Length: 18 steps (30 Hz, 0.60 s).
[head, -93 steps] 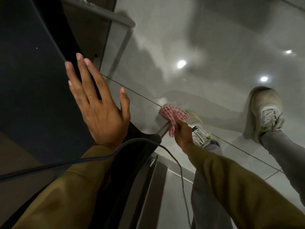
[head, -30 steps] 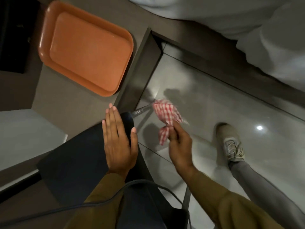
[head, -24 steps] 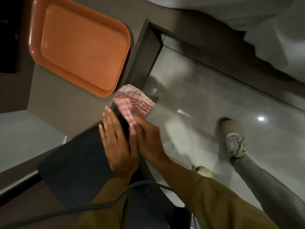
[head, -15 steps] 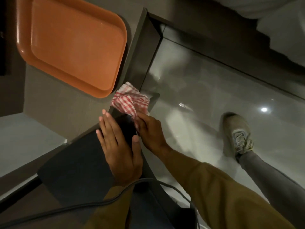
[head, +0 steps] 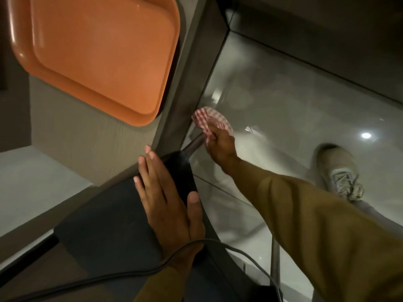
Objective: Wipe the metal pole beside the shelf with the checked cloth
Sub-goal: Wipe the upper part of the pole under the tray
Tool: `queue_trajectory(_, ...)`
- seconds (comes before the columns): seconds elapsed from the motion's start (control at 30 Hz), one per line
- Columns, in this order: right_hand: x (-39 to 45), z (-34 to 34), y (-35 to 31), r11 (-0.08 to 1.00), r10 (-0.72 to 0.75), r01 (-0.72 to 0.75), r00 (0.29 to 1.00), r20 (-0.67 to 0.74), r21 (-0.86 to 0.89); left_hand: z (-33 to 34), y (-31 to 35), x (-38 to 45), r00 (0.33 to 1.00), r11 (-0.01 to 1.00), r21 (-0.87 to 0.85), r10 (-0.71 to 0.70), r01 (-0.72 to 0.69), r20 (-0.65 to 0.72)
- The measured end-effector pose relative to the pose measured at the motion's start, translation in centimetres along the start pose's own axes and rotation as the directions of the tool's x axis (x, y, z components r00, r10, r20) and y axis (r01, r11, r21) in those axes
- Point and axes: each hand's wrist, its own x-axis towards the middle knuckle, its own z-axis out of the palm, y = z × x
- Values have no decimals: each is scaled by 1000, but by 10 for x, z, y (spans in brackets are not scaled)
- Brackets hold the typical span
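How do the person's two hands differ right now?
The left hand lies flat and open, fingers straight, on the dark panel; the right hand is curled shut around the checked cloth. The left holds nothing; the right presses the cloth against the metal pole. Both wear olive sleeves.

Only one view is given, taken from a camera worn on the head and aimed steeply downward and forward. The wide lens bends the straight edges near the frame's borders. The left hand (head: 172,205) and the sleeves are seen very close, filling the lower part of the frame, while the right hand (head: 220,144) is reached out farther from the lens. The tray (head: 96,55) on the shelf (head: 87,136) is seen from above at upper left. The floor (head: 294,101) and a shoe (head: 340,173) lie far below at right.
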Motion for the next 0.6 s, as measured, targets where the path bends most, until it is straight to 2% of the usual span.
queue_trajectory(0.1,-56,-6,-16,980,-88,91,996,-28,178,-3,0,1,1000,1000,5,-3,3,21)
queue_trajectory(0.23,-111,-5,-25,956,-226,224,974,-11,191,-5,2,2,999,1000,6,-5,5,33)
queue_trajectory(0.43,-58,-6,-4,978,-154,155,988,-22,139,-7,8,2,997,999,17,-47,46,54)
queue_trajectory(0.6,12,-1,23,997,-64,66,997,37,-50,-12,14,3,995,998,-20,-65,67,77)
